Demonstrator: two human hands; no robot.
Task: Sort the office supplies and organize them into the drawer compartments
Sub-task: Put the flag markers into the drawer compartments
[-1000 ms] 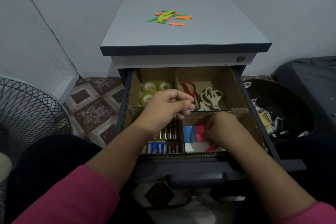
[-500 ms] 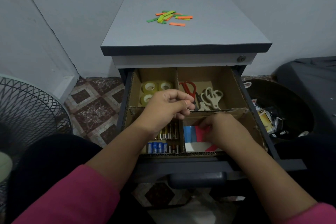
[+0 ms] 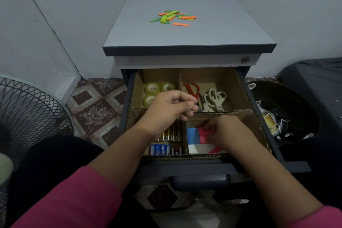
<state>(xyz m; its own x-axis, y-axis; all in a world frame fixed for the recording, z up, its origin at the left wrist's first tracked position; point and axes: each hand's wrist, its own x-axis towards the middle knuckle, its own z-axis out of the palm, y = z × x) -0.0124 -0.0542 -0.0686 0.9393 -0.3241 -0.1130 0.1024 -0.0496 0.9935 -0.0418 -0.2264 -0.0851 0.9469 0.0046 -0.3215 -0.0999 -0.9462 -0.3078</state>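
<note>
Right hand [image 3: 226,131] fingers pinching pink sticky notes [image 3: 202,135] in front-right compartment; left hand [image 3: 168,110] curled on cardboard divider [image 3: 222,112]; batteries [image 3: 171,135] beneath.

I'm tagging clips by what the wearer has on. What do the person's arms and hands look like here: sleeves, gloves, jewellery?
Both arms wear pink long sleeves, the left sleeve and the right sleeve, pushed up so the forearms are bare. The left hand and right hand are bare: no gloves, and no rings, watch or bracelet show from this view.
</note>
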